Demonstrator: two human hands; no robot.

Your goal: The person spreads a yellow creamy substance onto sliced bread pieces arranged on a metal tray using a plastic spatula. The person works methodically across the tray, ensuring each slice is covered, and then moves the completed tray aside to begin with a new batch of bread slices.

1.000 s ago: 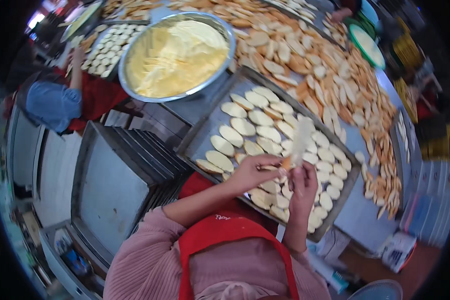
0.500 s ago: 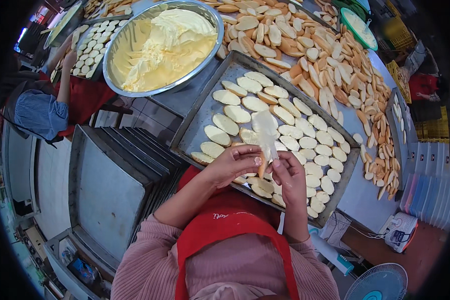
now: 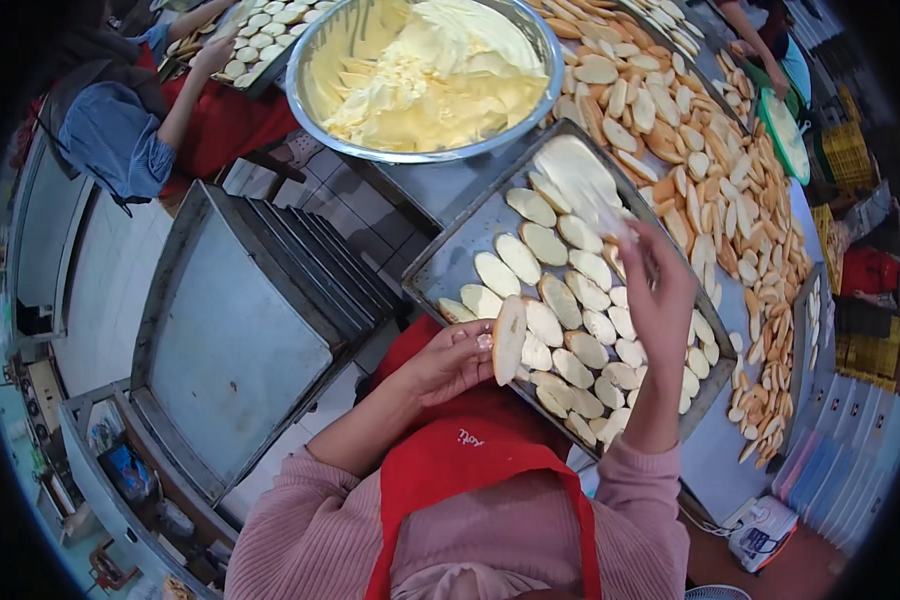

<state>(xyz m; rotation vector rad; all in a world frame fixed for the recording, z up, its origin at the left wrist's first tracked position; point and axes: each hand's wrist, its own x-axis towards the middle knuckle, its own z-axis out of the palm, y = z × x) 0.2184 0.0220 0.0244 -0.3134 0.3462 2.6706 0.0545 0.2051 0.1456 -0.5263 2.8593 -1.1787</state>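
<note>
Bread slice (image 3: 509, 340): pinched edgewise by your left hand's (image 3: 450, 362) fingers, presumably to leave its pale face free. Your right hand's (image 3: 662, 290) fingers are closed round a blurred scraper (image 3: 573, 178), blade ahead. Under both: tray (image 3: 452, 268) of pale-topped slices (image 3: 516, 258). Beyond fingers: cream bowl (image 3: 425, 157), crowding the tray. Right: bread pile (image 3: 644, 110) on desk (image 3: 715, 465). Left: stacked trays (image 3: 235, 325).

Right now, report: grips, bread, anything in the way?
Left grip holds bread slice. Right grip has pale spreader over tray. Right forearm hides some slices.
</note>
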